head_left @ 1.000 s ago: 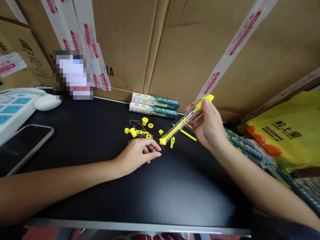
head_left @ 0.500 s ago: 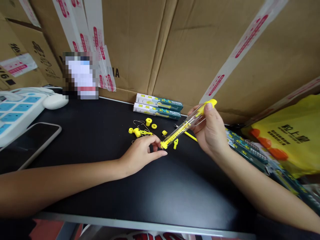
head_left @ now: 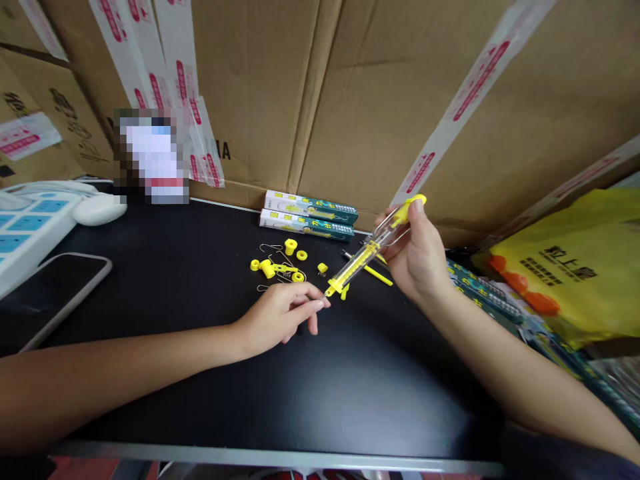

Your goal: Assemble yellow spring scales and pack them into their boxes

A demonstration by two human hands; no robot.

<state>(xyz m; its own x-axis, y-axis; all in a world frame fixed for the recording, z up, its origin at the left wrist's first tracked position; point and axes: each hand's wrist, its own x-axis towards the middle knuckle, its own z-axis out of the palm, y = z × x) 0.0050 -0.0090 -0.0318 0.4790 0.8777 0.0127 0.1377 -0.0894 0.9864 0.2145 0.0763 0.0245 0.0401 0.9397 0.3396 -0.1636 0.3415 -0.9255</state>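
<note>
My right hand (head_left: pixel 423 250) is closed round the upper end of a spring scale (head_left: pixel 357 261), a clear tube with yellow ends and a yellow inner scale. It slants down to the left above the black table (head_left: pixel 320 393). At its lower tip my left hand (head_left: pixel 283 310) pinches the thin metal hook between thumb and index finger; the hook is mostly hidden. Behind that hand lie loose yellow parts: a flanged cap (head_left: pixel 291 247), a ring (head_left: pixel 301 255) and several others, with wire hooks (head_left: pixel 270 248) among them. A yellow stick (head_left: pixel 379 276) rests under the tube.
Two printed boxes (head_left: pixel 307 225) are stacked at the back against a large carton (head_left: pixel 250 87). Along the right lie more boxes (head_left: pixel 485 300) and a yellow bag (head_left: pixel 575 267). A phone (head_left: pixel 55 293), a power strip (head_left: pixel 35 230) and a white mouse-like object (head_left: pixel 103 209) are at left.
My left fingers have shifted slightly down, and the yellow tip with its metal hook now shows beyond the tube's end. The whole view has moved a little.
</note>
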